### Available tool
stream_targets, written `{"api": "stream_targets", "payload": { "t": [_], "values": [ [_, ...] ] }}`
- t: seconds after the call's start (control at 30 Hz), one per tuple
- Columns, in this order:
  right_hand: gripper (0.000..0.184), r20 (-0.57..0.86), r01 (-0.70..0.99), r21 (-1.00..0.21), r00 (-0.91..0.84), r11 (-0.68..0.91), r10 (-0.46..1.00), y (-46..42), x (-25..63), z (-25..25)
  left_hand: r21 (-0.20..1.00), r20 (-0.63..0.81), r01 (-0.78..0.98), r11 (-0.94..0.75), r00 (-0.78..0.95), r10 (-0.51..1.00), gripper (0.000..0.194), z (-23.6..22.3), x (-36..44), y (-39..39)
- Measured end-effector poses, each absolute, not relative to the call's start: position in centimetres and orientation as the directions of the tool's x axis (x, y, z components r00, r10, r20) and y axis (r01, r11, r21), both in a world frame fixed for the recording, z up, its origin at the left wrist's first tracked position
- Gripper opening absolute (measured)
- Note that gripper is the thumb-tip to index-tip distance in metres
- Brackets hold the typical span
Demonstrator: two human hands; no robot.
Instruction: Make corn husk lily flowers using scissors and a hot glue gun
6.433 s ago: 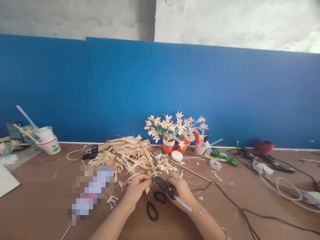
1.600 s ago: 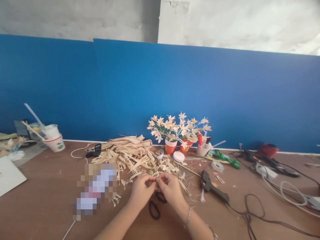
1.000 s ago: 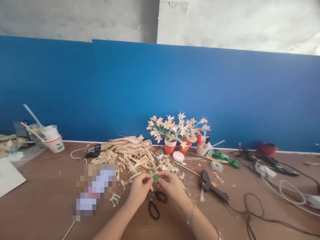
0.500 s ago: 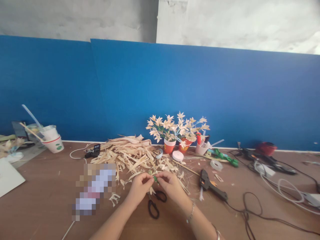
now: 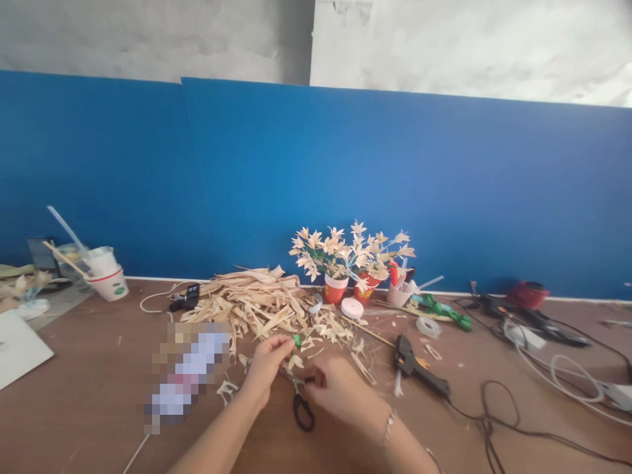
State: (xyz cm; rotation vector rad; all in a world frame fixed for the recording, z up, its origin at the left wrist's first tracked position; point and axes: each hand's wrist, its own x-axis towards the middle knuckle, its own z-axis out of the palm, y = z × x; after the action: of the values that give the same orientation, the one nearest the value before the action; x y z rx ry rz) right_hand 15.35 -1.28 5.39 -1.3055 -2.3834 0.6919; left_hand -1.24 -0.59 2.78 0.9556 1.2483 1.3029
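Right hand (image 5: 336, 393) has dropped to the scissors (image 5: 301, 401), fingers closing on a handle; left hand (image 5: 269, 359) pinches the green stem (image 5: 297, 341); best cut close, steadily

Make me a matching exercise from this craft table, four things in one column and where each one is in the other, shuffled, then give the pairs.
Things:
1. scissors
2. glue gun
3. green-wrapped stem
4. red cups with paper flowers

Places:
A. pinched in the left hand
B. at the back, by the blue wall
C. lying on the table right of both hands
D. under the right hand

Pairs: 1-D, 2-C, 3-A, 4-B
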Motion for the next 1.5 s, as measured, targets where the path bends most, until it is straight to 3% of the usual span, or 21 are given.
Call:
{"api": "stream_targets", "payload": {
  "t": [0.2,0.33,0.43,0.6,0.67,0.8,1.0,1.5],
  "values": [
    [0.031,-0.110,0.856,-0.254,-0.487,0.449,0.866,-3.0,13.7,5.4,0.894,-0.223,-0.413,0.175,-0.070,0.972,0.020,2.3,-1.2,-0.5],
    [0.030,-0.119,0.890,-0.167,-0.445,0.423,0.888,-2.4,13.9,5.7,0.795,-0.242,-0.576,0.189,-0.015,0.970,0.020,2.5,-1.4,-0.4],
    [0.028,-0.048,0.874,-0.253,-0.441,0.416,0.896,-1.6,15.1,5.6,0.725,-0.242,-0.664,0.181,0.000,0.970,0.016,2.6,-1.7,-0.2],
    [0.014,-0.015,0.676,-0.593,-0.553,0.438,0.833,0.3,17.5,4.5,0.655,-0.249,-0.730,0.196,0.037,0.968,0.015,2.6,-2.3,0.1],
    [0.019,-0.062,0.592,-0.727,-0.561,0.347,0.826,1.1,18.2,4.0,0.633,-0.265,-0.750,0.192,0.024,0.964,0.012,2.6,-2.5,0.3],
    [0.028,-0.227,0.403,-0.915,-0.562,0.023,0.795,2.2,19.1,3.6,0.601,-0.298,-0.778,0.183,-0.005,0.955,0.006,2.7,-2.8,0.5],
    [0.036,-0.210,0.183,-0.976,-0.622,-0.120,0.754,2.6,19.2,3.6,0.575,-0.322,-0.794,0.199,0.005,0.947,0.009,2.5,-3.1,0.7],
    [0.041,-0.194,0.129,-0.981,-0.587,-0.145,0.786,2.2,17.8,3.4,0.466,-0.294,-0.864,0.194,0.056,0.954,0.009,2.7,-2.4,0.4]
  ]
}}
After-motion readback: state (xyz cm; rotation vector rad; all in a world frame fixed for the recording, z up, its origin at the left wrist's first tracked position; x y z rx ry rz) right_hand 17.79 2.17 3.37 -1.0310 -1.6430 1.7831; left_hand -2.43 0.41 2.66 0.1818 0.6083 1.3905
